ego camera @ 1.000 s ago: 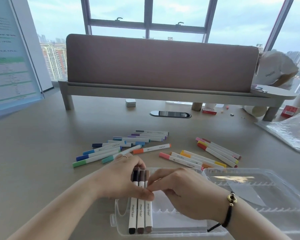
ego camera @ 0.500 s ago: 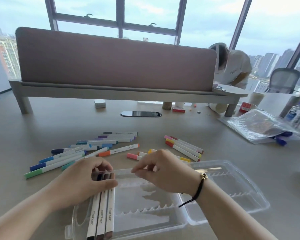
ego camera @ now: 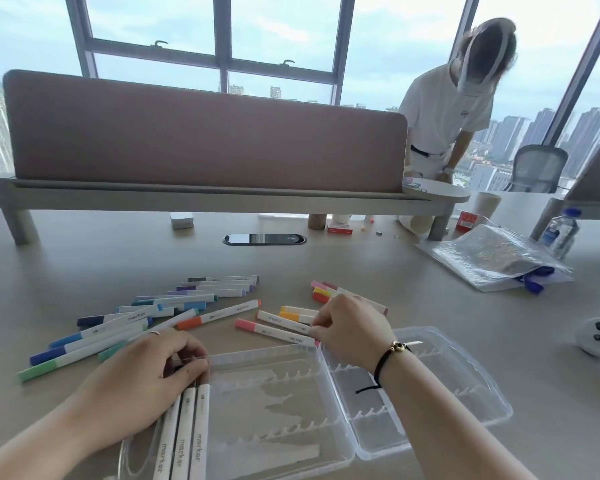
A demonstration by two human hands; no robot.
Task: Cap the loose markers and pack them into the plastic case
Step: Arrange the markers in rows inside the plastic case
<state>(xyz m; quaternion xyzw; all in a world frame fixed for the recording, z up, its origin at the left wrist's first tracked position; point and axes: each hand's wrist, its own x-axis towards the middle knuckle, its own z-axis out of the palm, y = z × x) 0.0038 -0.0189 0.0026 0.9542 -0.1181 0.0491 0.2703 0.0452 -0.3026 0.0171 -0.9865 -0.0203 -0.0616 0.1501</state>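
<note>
A clear plastic case lies open in front of me, its base [ego camera: 257, 356] on the left and its lid [ego camera: 465, 375] on the right. Three capped markers [ego camera: 184, 434] lie side by side at the base's left end. My left hand [ego camera: 149, 372] covers their tops with curled fingers and holds them. My right hand [ego camera: 350, 327] reaches past the case's far rim and pinches the white end of a pink-capped marker [ego camera: 271, 330] on the desk. Loose capped markers lie beyond: a blue and green group [ego camera: 101, 336], an orange one [ego camera: 219, 315], purple and grey ones [ego camera: 219, 288], yellow ones [ego camera: 297, 313].
A crinkled plastic bag [ego camera: 492, 261] and a water bottle [ego camera: 560, 233] lie at the right. A white round object [ego camera: 598, 337] sits at the right edge. A desk divider [ego camera: 201, 147] stands behind, and a person in white [ego camera: 447, 116] bends beyond it.
My right hand has left the markers in the case and moved up and right to the pink-capped marker on the desk. My left hand stays on the three markers. My view has turned right.
</note>
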